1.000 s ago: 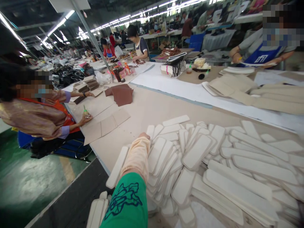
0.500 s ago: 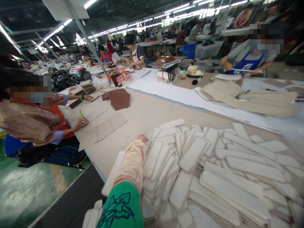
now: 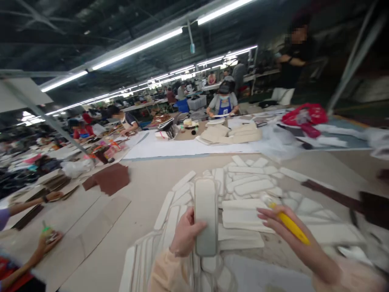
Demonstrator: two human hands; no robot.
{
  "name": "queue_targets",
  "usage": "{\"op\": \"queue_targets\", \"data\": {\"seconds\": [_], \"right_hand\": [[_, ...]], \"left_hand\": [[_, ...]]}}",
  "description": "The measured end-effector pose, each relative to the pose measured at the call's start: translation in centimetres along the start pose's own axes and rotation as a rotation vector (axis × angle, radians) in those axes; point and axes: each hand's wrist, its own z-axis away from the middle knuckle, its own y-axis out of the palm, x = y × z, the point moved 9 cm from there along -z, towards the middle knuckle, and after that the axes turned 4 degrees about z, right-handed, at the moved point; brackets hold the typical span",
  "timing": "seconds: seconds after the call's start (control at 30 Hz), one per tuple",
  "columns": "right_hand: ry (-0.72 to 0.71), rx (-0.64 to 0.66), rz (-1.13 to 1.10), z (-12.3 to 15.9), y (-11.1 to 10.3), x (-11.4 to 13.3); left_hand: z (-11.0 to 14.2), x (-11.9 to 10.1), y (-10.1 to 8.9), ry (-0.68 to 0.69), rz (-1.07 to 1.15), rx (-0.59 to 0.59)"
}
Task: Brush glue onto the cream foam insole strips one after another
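My left hand (image 3: 187, 234) is closed on the side of a pale, long panel with rounded corners (image 3: 206, 211), thumb on top and fingers beneath. It holds the panel upright in view, above the pile of similar off-white panels (image 3: 253, 184). To the right, my right hand (image 3: 287, 231) carries a tool with a yellow handle (image 3: 293, 227), lying along the hand by the thumb. The tool's whitish tip is blurred, so its kind is unclear. My right fingers point left toward the panel, apart from it.
Fanned panels (image 3: 142, 259) lie at the lower left. A brown piece (image 3: 112, 178) and flat sheets (image 3: 91, 227) lie farther left, near a co-worker's hand with a small bottle (image 3: 47, 231). Dark strips (image 3: 331, 194) are at right. A co-worker in a blue apron (image 3: 224, 107) sits opposite.
The view has swung right. My left hand, earlier reaching to the pile's left edge, is now nearer with a panel in it. My right hand with the yellow-handled tool has come into view.
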Motion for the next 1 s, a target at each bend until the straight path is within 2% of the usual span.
{"op": "queue_targets", "data": {"seconds": [0.1,0.17,0.23,0.33,0.53,0.67,0.83,0.93,1.0], "right_hand": [[-0.057,0.091,-0.217,-0.5,1.2,2.8],[-0.079,0.05,-0.297,-0.9,0.9,4.1],[-0.042,-0.038,-0.338,-1.0,-0.2,4.2],[-0.042,-0.138,-0.343,-0.5,-2.2,4.0],[-0.037,-0.135,-0.264,0.0,-4.7,2.6],[-0.019,-0.164,-0.253,-0.2,-5.3,1.6],[-0.048,-0.201,-0.231,-0.4,-6.2,1.7],[-0.069,-0.203,-0.211,-0.6,-6.3,2.0],[-0.083,-0.193,-0.197,-0.8,-6.0,2.1]], "left_hand": [[1.2,3.5,6.6,-0.067,0.031,0.092],[1.8,5.1,9.9,-0.077,0.043,0.136],[2.3,6.1,12.3,-0.086,0.052,0.168],[2.9,7.1,14.5,-0.119,0.032,0.196],[3.1,8.1,16.3,-0.152,0.017,0.192],[3.5,9.4,17.0,-0.242,0.089,0.195],[6.0,11.4,17.8,-0.386,0.271,0.267],[7.7,13.1,17.8,-0.467,0.291,0.341],[8.3,13.9,17.3,-0.473,0.287,0.364]]}}
